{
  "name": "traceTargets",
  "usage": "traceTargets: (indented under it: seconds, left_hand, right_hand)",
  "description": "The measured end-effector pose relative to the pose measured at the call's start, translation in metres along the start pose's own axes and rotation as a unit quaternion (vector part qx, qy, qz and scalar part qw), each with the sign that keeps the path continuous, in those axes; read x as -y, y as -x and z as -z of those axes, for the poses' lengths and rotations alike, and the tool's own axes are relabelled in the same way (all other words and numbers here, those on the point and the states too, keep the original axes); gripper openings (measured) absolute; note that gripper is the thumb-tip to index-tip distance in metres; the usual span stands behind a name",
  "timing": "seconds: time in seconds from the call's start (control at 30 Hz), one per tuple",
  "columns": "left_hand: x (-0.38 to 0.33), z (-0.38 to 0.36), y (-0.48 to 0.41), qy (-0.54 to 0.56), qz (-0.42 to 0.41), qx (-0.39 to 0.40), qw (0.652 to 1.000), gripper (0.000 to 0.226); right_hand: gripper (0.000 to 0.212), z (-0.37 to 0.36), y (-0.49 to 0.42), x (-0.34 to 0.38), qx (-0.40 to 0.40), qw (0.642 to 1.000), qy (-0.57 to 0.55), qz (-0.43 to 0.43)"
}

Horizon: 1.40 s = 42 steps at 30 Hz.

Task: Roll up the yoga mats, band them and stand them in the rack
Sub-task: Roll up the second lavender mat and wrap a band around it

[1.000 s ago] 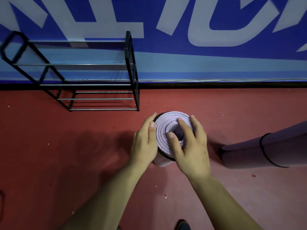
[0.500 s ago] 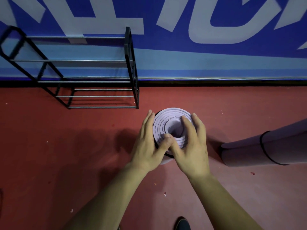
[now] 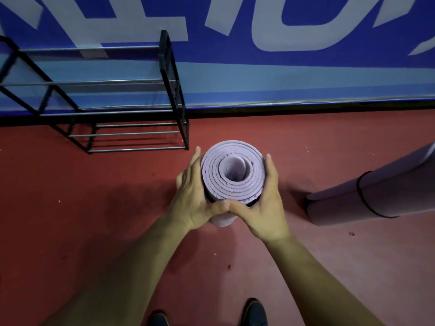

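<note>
two hands on one rolled mat [image 3: 233, 175]: left hand [image 3: 195, 198] against its left flank, right hand [image 3: 266, 208] against its right, fingers [image 3: 270, 168] curved round the wall of the roll and thumbs touching at the near side. grips it just under the top end, likely to keep the coils from springing loose and to steady the roll upright. stands on end on the red floor [image 3: 94, 220], just ahead of the feet, lilac spiral facing up. shows a thin dark band [image 3: 254, 203] just below the rim, peeping out by the palms, so seems already banded; cannot tell how snug. reads as a two-handed clasp made ready for a lift toward the rack [image 3: 174, 90], up and to the left against the blue banner [image 3: 282, 74], near the roll but apart from it. offers tiers of thin horizontal bars between black end frames. puts the near end frame closest to the roll, the one thing likely to catch it on the way in. further right, well apart, a second rolled mat [image 3: 376, 198] on its side on the floor, black loop [image 3: 362, 196] round it near the end, not yet in the rack and clear of the path. at the bottom edge, two dark shoe toes [image 3: 255, 311], close to the base of the roll.
</note>
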<state>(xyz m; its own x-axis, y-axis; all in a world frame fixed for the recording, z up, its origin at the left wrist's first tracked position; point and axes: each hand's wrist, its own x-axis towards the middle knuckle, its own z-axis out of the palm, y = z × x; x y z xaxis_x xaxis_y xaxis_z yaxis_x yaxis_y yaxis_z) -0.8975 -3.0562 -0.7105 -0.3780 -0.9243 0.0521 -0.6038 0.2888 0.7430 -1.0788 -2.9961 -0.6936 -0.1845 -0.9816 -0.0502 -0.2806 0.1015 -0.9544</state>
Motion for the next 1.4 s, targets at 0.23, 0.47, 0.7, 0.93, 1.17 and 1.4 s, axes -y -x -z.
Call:
traceTargets:
  seconds: [0.23, 0.47, 0.7, 0.93, 1.17, 1.4]
  left_hand:
    - [0.003, 0.006, 0.002, 0.008, -0.062, 0.023, 0.998, 0.140]
    - [0.004, 0.005, 0.011, 0.043, 0.002, 0.027, 0.999, 0.153]
    - [0.021, -0.003, 0.005, 0.038, -0.029, -0.036, 0.998, 0.153]
    - [0.049, -0.057, -0.002, 0.082, -0.078, -0.136, 0.984, 0.107]
    - [0.076, -0.080, -0.013, 0.093, -0.122, -0.204, 0.967, 0.090]
    - [0.091, -0.093, -0.029, 0.037, -0.189, -0.251, 0.949, 0.094]
  right_hand:
    - [0.151, 0.002, 0.001, -0.008, 0.039, 0.999, 0.010, 0.003]
    - [0.119, -0.011, 0.006, -0.005, 0.020, 0.997, 0.023, 0.070]
    - [0.112, -0.028, 0.003, -0.015, -0.034, 0.993, 0.002, 0.109]
    - [0.106, -0.023, -0.015, -0.057, -0.046, 0.989, -0.003, 0.144]
    - [0.093, -0.033, -0.016, -0.098, -0.048, 0.989, 0.011, 0.142]
    - [0.104, -0.034, -0.039, -0.106, -0.119, 0.965, 0.040, 0.231]
